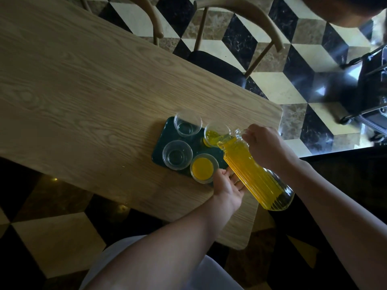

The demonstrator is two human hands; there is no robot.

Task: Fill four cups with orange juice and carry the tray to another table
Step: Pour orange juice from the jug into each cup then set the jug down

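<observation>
A dark green tray (167,130) lies near the right end of the wooden table (83,91) and holds clear cups. The nearest cup (203,168) is full of orange juice. The far-right cup (215,132) is taking juice from a ribbed glass jug (255,176), tilted over its rim. My right hand (263,145) grips the jug near its neck. My left hand (227,185) supports the jug's body from below, beside the full cup. Two cups, one at the far left (187,123) and one at the near left (177,154), hold no juice.
Two wooden chairs (240,21) stand at the far side of the table on a black, cream and brown patterned floor. A dark wheeled stand (366,84) is at the right. The table's corner and edge lie just right of the tray.
</observation>
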